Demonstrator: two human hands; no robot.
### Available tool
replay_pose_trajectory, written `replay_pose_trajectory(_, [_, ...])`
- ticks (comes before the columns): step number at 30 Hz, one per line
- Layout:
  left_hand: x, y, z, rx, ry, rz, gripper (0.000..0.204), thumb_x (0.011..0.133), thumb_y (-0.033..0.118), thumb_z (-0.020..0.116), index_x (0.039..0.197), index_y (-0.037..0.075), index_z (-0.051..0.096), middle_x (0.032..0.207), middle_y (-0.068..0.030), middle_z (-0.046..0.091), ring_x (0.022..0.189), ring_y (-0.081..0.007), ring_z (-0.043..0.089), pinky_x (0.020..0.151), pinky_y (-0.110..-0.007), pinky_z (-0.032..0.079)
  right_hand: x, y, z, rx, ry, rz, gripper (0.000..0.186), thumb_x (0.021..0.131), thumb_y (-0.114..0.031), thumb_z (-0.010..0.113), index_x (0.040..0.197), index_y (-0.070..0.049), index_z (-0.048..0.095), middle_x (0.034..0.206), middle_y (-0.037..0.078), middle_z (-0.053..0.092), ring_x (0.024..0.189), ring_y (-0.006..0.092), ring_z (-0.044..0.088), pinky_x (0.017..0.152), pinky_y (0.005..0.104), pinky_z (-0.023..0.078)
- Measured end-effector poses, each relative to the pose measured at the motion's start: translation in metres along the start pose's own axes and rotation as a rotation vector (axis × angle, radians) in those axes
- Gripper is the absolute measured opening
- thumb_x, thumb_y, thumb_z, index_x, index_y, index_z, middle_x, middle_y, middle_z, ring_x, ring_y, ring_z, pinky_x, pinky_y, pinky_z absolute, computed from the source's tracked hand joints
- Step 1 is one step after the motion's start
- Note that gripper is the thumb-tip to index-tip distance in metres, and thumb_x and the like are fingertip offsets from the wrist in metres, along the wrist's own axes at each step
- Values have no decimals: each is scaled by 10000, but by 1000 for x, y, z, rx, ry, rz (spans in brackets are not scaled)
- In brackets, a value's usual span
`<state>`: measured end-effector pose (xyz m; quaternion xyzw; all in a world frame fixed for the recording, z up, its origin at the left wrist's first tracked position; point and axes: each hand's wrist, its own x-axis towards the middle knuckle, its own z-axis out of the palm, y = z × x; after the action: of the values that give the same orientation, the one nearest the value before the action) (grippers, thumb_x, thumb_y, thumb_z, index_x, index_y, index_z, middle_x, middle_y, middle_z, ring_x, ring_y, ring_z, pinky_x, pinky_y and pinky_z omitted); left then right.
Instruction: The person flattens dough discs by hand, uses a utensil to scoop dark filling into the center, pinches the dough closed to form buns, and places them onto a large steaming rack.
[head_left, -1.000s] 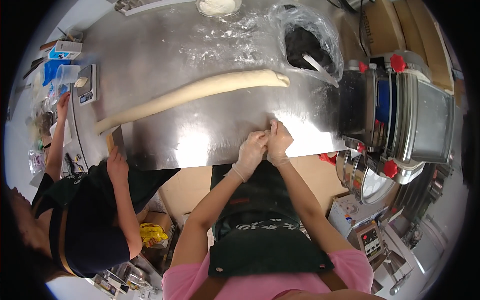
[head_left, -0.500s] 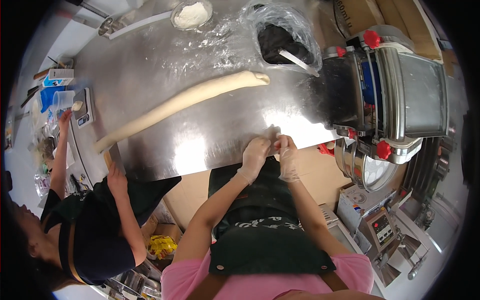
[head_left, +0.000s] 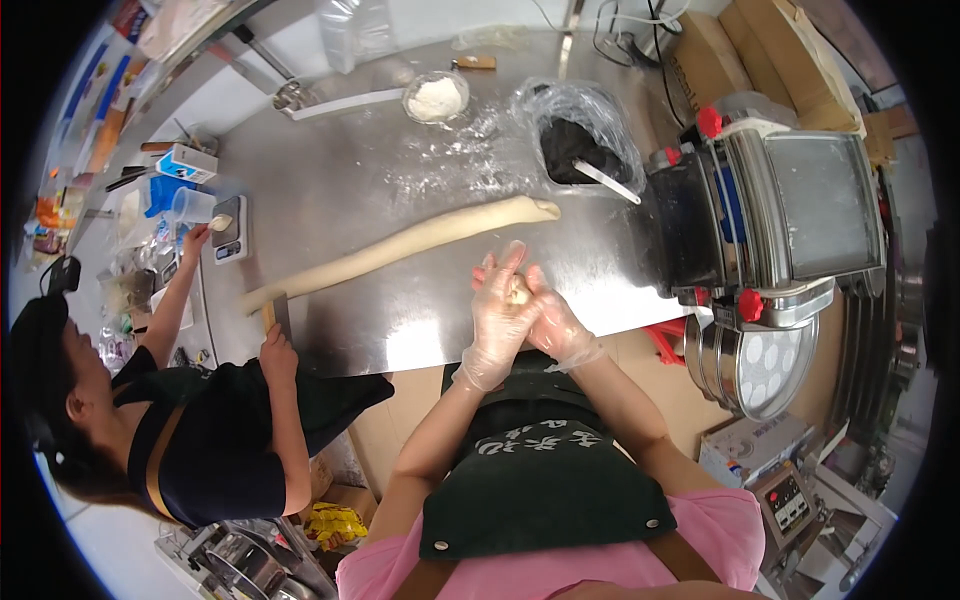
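Note:
Both my hands wear clear plastic gloves and meet above the front edge of the steel table. A small pale piece of dough (head_left: 518, 291) is held between the palms and partly covered by them. My left hand (head_left: 495, 322) lies over it, fingers stretched forward. My right hand (head_left: 560, 328) cups it from the other side. Beyond my hands a long roll of dough (head_left: 400, 245) lies slantwise across the table. At its left end a co-worker's hand (head_left: 278, 352) grips a dough scraper (head_left: 275, 313). That person's other hand (head_left: 196, 236) holds a dough piece (head_left: 220, 222) at the scale (head_left: 232, 240).
A bowl of flour (head_left: 436, 98) stands at the back amid scattered flour. Right of it is a plastic-lined tub (head_left: 570, 150) of dark filling with a white spatula (head_left: 606, 182). A metal machine with red knobs (head_left: 752, 304) occupies the right end. Round metal sieves (head_left: 760, 365) stand below it.
My hands have come together over the table, and a dough piece now shows between them. The view has shifted, showing more of the back wall. The co-worker's scraper is still at the roll's left end.

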<state>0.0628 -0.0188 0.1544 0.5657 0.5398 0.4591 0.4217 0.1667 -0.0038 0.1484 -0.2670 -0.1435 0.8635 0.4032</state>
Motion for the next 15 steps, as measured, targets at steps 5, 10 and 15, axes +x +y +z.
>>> replay_pose_trajectory(5, [2, 22, 14, -454, 303, -162, 529, 935, 142, 655, 1404, 38, 434, 1218, -109, 626, 1208, -181, 538, 1058, -347, 428, 6, 20, 26, -239, 149, -415, 626, 1042, -479, 345, 1456, -9, 328, 1453, 139, 433, 1314, 239, 448, 1119, 380, 352])
replay_pose_trajectory(10, [13, 38, -40, 379, 46, 174, 664, 857, 95, 710, 1439, 39, 396, 1242, -115, 623, 1203, -191, 544, 1061, -350, 421, 15, -23, 27, -62, -78, -23, 631, 1037, -499, 347, 1385, 23, 416, 1360, 143, 520, 1265, 213, 497, 1075, 364, 398])
replay_pose_trajectory(15, [17, 38, -40, -171, -41, -19, 630, 880, 89, 694, 1434, 11, 402, 1232, -119, 640, 1158, -188, 574, 1038, -341, 433, 13, -27, 52, -33, -319, -33, 517, 1039, -515, 328, 1170, -66, 547, 1098, 44, 581, 1090, 146, 550, 959, 321, 450])
